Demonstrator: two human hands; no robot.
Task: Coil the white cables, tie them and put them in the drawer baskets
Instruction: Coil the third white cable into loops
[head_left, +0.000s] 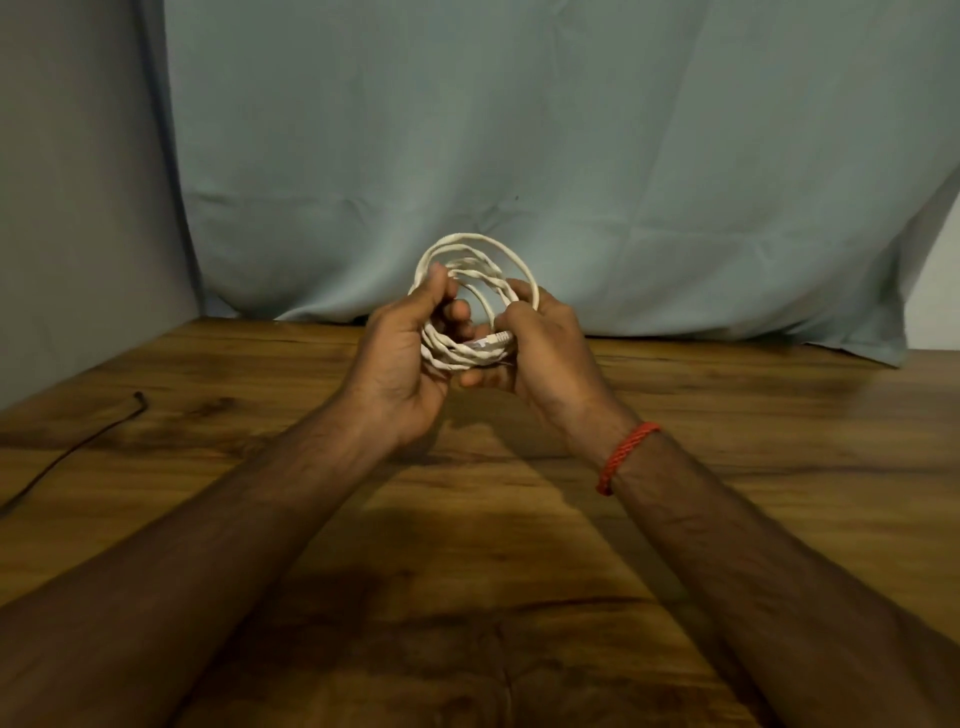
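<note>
A white cable (470, 249) is wound into a coil of several loops and held upright above the wooden table (727, 467). My left hand (402, 358) grips the coil's left side, thumb on top and fingers through the loop. My right hand (540, 343) clasps the right side, where a white plug end sits at the bottom of the coil. Part of the cable twists around the loops near the top. No drawer baskets are in view.
A thin black cable (78, 447) lies on the table at the left edge. A pale blue-grey cloth (519, 130) hangs behind the table as a backdrop. A red thread band (626, 454) circles my right wrist.
</note>
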